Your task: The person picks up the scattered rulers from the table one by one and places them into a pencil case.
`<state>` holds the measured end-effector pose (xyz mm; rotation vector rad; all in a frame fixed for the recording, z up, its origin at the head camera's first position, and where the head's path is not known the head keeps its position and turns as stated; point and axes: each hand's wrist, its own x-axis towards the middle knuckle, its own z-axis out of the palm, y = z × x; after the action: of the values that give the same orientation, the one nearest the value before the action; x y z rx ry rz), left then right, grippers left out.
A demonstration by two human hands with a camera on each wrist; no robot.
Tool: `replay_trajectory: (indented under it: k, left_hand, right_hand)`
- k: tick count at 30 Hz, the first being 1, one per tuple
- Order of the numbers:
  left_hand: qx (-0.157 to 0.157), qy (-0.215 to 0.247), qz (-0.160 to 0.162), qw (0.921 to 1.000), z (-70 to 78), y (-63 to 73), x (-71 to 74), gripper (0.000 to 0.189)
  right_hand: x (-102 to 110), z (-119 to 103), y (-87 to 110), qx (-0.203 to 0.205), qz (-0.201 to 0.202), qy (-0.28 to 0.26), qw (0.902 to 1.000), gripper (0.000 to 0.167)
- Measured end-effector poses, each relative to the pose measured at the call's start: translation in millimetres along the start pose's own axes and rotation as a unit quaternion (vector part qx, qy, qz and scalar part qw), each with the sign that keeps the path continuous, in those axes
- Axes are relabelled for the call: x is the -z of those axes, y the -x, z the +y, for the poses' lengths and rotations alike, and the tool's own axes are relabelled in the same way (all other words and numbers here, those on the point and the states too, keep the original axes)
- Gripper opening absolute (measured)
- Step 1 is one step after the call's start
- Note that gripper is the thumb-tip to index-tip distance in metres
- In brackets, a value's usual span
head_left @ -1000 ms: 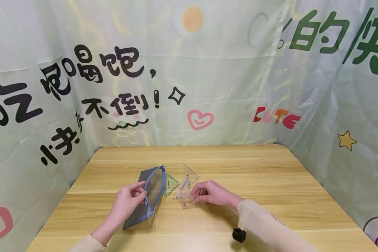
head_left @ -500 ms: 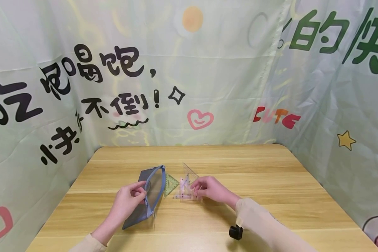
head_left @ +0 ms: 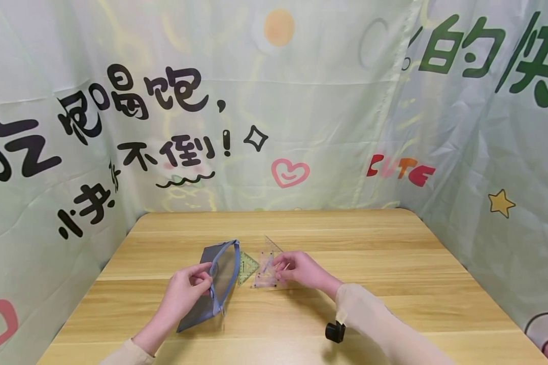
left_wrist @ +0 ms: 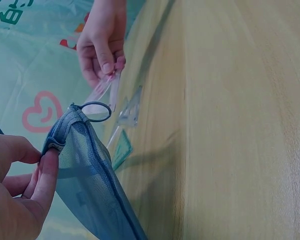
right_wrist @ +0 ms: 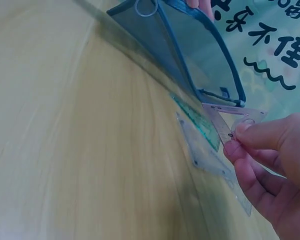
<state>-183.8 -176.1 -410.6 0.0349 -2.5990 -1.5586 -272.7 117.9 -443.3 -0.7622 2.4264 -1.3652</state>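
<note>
Pinching the rim of a blue-trimmed, grey mesh pouch (head_left: 226,271), the left hand (head_left: 189,284) occupies the left station. Thumb and forefinger are clamped on the trim near one end of the mouth. The pouch stands tilted on the pale wood-grain table (head_left: 370,238), its mouth gaping toward the right.

Just beside the rim lies a green translucent plastic triangular set square (head_left: 250,264) (contact with the trim cannot be confirmed). Next comes a clear, colourless plastic set square (right_wrist: 204,156), flat on the table. A second clear plastic set square, with a long slanted edge (head_left: 270,243), lies beyond it, partly masked by the right hand.

A pink-tinted transparent plastic set square with a printed scale (right_wrist: 217,122) is raised above these pieces. The right hand (head_left: 303,270) holds it, thumb and forefinger clamped on one part. One corner of the piece points at the pouch; whether they touch cannot be told.

Step in hand, as judged: loading the pink-tinted set square into the pouch. The next move calls for carrying the piece leftward, clear of the green set square, and turning it edge-on to the mouth. The left hand should hold the rim spread; a sharp corner could snag the mesh.
</note>
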Motion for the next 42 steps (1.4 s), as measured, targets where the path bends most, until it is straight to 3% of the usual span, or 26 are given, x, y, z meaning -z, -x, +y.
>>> replay_trajectory:
  k: [10, 25, 42]
  left_hand:
    - [0.004, 0.002, 0.003, 1.0000, 1.4, 0.4, -0.2, 0.040]
    - [0.001, -0.003, 0.007, 1.0000, 1.2, 0.6, -0.5, 0.039]
    - [0.000, -0.014, 0.007, 0.9999, 1.8, -0.9, -0.4, 0.041]
  right_hand:
    - [-4, -10, -11.1, 0.001, 0.002, -0.009, 1.0000, 0.033]
    - [-7, -22, -24.9, -0.017, -0.012, -0.084, 0.9962, 0.038]
    - [-20, -31, -38.7, -0.035, -0.004, -0.099, 0.9945, 0.037]
